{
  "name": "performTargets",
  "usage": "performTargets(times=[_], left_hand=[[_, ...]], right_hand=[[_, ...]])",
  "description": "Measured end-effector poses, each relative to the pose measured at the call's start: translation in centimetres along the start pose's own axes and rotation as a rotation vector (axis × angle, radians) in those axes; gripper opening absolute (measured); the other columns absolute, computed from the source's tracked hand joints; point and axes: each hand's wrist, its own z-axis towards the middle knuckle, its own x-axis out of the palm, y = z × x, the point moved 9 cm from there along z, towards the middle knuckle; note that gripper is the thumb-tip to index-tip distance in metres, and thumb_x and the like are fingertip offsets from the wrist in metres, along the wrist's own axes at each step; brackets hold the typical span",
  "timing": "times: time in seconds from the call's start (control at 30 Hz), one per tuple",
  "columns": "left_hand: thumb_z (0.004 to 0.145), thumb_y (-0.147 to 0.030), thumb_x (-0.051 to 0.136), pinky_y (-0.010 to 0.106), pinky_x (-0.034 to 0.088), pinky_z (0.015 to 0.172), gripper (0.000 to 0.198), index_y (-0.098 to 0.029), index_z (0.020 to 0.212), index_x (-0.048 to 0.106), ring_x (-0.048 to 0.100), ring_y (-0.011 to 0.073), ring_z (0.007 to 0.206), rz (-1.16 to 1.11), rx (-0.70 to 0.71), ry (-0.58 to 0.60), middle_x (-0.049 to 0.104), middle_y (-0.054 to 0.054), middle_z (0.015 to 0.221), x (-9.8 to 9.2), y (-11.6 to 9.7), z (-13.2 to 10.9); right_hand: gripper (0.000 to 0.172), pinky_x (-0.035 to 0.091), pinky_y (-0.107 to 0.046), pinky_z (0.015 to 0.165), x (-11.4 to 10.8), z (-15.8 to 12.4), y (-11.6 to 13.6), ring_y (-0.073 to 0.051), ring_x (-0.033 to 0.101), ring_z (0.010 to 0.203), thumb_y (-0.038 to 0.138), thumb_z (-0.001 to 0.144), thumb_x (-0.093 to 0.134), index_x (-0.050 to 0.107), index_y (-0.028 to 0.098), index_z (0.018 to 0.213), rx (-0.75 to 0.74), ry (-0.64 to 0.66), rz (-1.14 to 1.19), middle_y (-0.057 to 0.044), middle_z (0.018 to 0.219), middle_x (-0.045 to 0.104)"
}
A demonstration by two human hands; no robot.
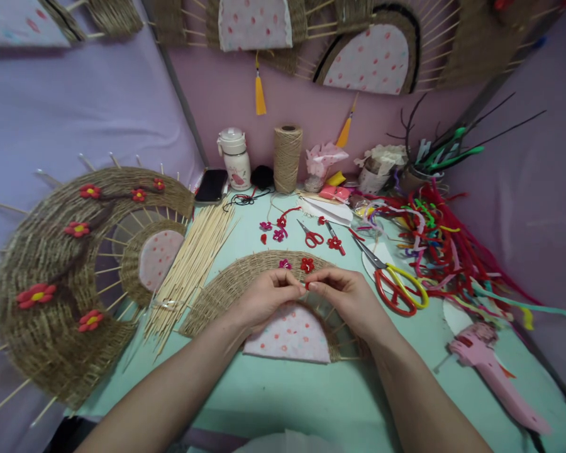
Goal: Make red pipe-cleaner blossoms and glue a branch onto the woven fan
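Observation:
My left hand and my right hand meet over a woven twine fan on the table. Between their pinched fingertips is a small red piece, perhaps pipe cleaner, mostly hidden by the fingers. Just beyond the fingertips, a red flower and a magenta flower lie on the fan's woven band. The fan's half-round white fabric centre with red dots shows below my hands.
Large scissors and small red scissors lie beyond my right hand. A pink glue gun rests at right, near tangled pipe cleaners. Thin sticks and a flower-decorated fan are at left. Behind stand a twine spool and bottle.

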Motion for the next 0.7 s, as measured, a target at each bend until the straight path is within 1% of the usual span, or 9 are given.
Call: performTargets(times=[0.07,0.23,0.37,0.43,0.53,0.63,0.7], left_hand=[[0.058,-0.024,0.082,0.02,0.035,0.056,0.021,-0.013,0.064,0.064,0.049,0.0062,0.056,-0.032,-0.039,-0.009,0.06,-0.002,0.061,0.0,0.2,-0.1],[0.054,-0.025,0.085,0.019,0.032,0.051,0.028,-0.013,0.067,0.063,0.047,0.0044,0.05,-0.13,-0.124,0.043,0.058,-0.003,0.059,0.4,1.1,-0.2],[0.055,-0.024,0.083,0.019,0.026,0.047,0.028,-0.014,0.065,0.059,0.042,0.0037,0.046,-0.145,-0.129,0.071,0.054,-0.004,0.057,0.6,1.5,-0.1],[0.055,-0.024,0.081,0.02,0.024,0.047,0.027,-0.015,0.062,0.057,0.039,0.004,0.046,-0.115,-0.122,0.06,0.052,-0.005,0.055,0.5,1.5,0.0],[0.057,-0.024,0.075,0.021,0.027,0.05,0.021,-0.015,0.06,0.056,0.04,0.0059,0.05,0.033,-0.062,-0.007,0.051,-0.005,0.055,0.0,0.7,0.0],[0.064,-0.021,0.067,0.023,0.031,0.056,0.011,-0.016,0.059,0.058,0.045,0.0093,0.057,0.295,0.072,-0.082,0.054,-0.003,0.059,-0.4,-0.9,-0.4],[0.068,-0.016,0.062,0.025,0.033,0.059,0.011,-0.017,0.058,0.057,0.046,0.0117,0.06,0.481,0.19,-0.14,0.054,-0.002,0.06,-0.3,-2.0,-0.9]], right_hand=[[0.016,0.05,-0.032,0.075,-0.1,0.0,0.1,-0.019,0.066,0.079,0.033,0.075,0.069,0.074,0.02,0.082,-0.004,-0.005,-0.013,-0.004,0.083,0.074],[0.014,0.051,-0.032,0.076,-0.3,0.0,0.4,-0.019,0.066,0.079,0.031,0.075,0.068,0.073,0.019,0.082,-0.006,-0.017,-0.031,-0.004,0.083,0.074],[0.014,0.051,-0.031,0.074,-0.1,0.0,0.4,-0.018,0.065,0.078,0.031,0.075,0.068,0.073,0.02,0.082,-0.004,0.0,-0.038,-0.004,0.082,0.074],[0.014,0.051,-0.031,0.074,0.1,-0.1,0.4,-0.018,0.065,0.078,0.032,0.075,0.067,0.072,0.02,0.081,-0.008,0.01,-0.043,-0.004,0.082,0.074],[0.015,0.051,-0.032,0.074,0.1,-0.1,0.4,-0.018,0.066,0.077,0.032,0.075,0.068,0.073,0.02,0.081,-0.017,0.005,-0.057,-0.004,0.082,0.073],[0.015,0.051,-0.031,0.073,0.1,-0.1,0.3,-0.018,0.066,0.077,0.032,0.075,0.067,0.073,0.02,0.081,-0.042,-0.015,-0.088,-0.004,0.082,0.073],[0.014,0.051,-0.031,0.072,0.1,-0.1,0.3,-0.018,0.066,0.077,0.03,0.076,0.066,0.073,0.02,0.081,-0.06,-0.027,-0.12,-0.004,0.082,0.073]])
